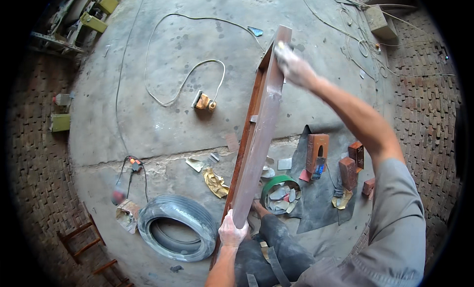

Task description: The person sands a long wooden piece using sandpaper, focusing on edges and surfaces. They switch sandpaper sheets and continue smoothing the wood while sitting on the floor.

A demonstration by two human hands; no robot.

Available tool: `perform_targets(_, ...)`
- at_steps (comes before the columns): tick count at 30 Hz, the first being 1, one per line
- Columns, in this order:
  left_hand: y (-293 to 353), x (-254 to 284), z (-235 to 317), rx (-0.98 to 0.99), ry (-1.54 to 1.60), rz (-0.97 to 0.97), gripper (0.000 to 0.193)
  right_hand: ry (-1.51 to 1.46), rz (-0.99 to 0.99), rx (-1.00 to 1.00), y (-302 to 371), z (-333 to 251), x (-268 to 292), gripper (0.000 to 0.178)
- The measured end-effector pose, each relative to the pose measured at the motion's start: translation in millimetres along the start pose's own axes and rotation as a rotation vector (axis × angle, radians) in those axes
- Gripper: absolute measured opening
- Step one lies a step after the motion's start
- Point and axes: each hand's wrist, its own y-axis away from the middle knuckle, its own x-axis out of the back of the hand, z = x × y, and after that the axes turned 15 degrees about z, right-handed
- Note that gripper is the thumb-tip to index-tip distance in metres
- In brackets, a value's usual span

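A long reddish-brown wooden beam (254,149) slants up the middle, its top face coated in pale dust and its left side showing bare brown wood. My left hand (233,231), whitened with dust, grips the beam's near end by my legs. Toward the far end, my right hand (295,65) presses on the dusty face with fingers closed. A small yellowish bit shows at its fingertips, too blurred to name. Left of the beam, an orange power sander (204,102) lies on the floor with its pale cord looping away.
A tyre (177,229) lies left of my legs. To the right, a green-rimmed bowl of scraps (280,194) and brick-like blocks (347,172) sit on or beside a dark sheet (321,215). Crumpled sandpaper (215,182) lies near the beam. Cables (363,45) trail at far right.
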Motion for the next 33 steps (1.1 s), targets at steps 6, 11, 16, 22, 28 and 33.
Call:
perform_targets(6,6,-6,-5,-0.003,-0.02,-0.052,0.075,-0.056,-0.075,-0.134,-7,8,33,0.055)
perform_targets(11,5,-4,-3,0.028,-0.022,-0.032,0.071,-0.257,-0.099,0.099,77,-59,50,0.05)
perform_targets(16,-1,-3,4,0.023,0.005,0.0,0.065,-0.193,0.05,-0.057,40,-50,45,0.046)
perform_targets(22,4,-4,1,0.001,-0.022,0.003,0.071,-0.401,-0.063,-0.29,65,-112,68,0.038)
perform_targets(28,0,-1,3,0.066,0.017,-0.02,0.065,-0.211,0.092,-0.225,98,-149,51,0.046)
perform_targets(33,3,-1,4,0.049,-0.007,-0.034,0.065,-0.09,0.084,-0.202,88,-142,43,0.06)
